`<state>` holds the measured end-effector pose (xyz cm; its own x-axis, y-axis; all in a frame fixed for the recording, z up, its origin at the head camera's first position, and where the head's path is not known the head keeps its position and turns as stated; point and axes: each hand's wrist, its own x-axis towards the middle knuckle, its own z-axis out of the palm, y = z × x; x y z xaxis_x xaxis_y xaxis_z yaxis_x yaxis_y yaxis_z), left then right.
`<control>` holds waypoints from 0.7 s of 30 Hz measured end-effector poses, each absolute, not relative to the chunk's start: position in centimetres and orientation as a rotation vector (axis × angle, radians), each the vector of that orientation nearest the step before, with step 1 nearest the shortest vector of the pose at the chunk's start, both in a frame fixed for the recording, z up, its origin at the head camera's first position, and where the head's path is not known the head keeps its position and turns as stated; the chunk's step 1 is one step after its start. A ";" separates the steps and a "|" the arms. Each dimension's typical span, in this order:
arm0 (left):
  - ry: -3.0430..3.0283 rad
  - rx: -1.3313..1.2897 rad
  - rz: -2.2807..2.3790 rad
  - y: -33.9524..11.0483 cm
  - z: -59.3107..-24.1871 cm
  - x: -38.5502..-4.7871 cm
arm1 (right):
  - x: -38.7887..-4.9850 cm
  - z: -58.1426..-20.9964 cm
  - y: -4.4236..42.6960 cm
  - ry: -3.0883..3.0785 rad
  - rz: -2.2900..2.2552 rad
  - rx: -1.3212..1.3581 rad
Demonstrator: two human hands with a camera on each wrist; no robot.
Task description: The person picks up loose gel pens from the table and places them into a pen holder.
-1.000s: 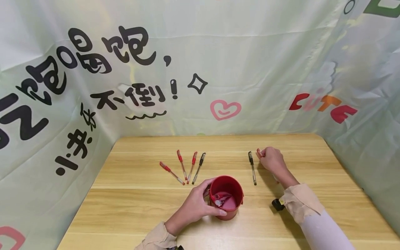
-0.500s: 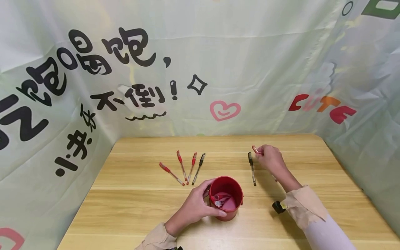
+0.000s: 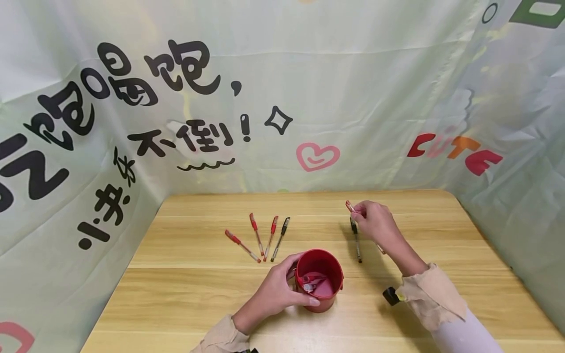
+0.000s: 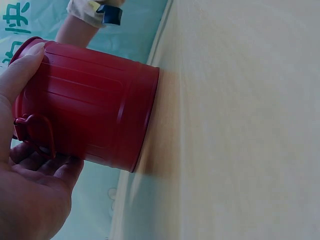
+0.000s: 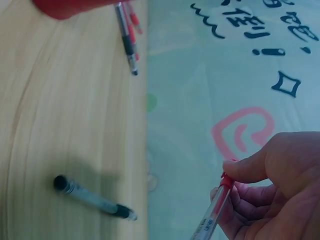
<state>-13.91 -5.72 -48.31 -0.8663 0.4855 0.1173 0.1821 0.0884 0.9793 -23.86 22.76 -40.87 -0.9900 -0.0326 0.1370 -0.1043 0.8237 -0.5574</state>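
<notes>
My left hand (image 3: 275, 291) holds a red bucket (image 4: 90, 105) around its side, the thumb near the rim. Inside the bucket lie red-capped pens (image 3: 309, 282), partly hidden, so their number is unclear. My right hand (image 3: 378, 224) pinches a red gel pen (image 5: 215, 212) near its cap, between thumb and fingers. This pen is held above the table, its clear barrel slanting down behind the hand in the head view. Just left of the right hand, a black gel pen (image 3: 356, 242) lies on the wood.
Left of the bucket lie three red pens (image 3: 243, 245) and another black pen (image 3: 280, 239), fanned out on the wooden table (image 3: 176, 304). A printed cloth (image 3: 375, 98) hangs behind the table and along its sides.
My right hand has moved left with the red pen, which is now over the cap end of the nearby black pen. The left hand and bucket have stayed put.
</notes>
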 end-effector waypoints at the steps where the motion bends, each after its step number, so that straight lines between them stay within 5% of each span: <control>1: 2.127 0.670 1.857 -5.7 -48.3 -13.9 | -23.7 -40.7 22.6 -2.874 0.906 0.112; 21: 2.139 0.689 1.851 -5.7 -48.3 -13.9 | -20.5 -36.5 19.7 -2.777 1.059 0.222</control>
<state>-13.94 -5.70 -48.29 -0.8630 0.4884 0.1291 0.1979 0.0918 0.9759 -20.46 19.69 -36.49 -0.9759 -0.0811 0.2025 -0.1954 0.7382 -0.6456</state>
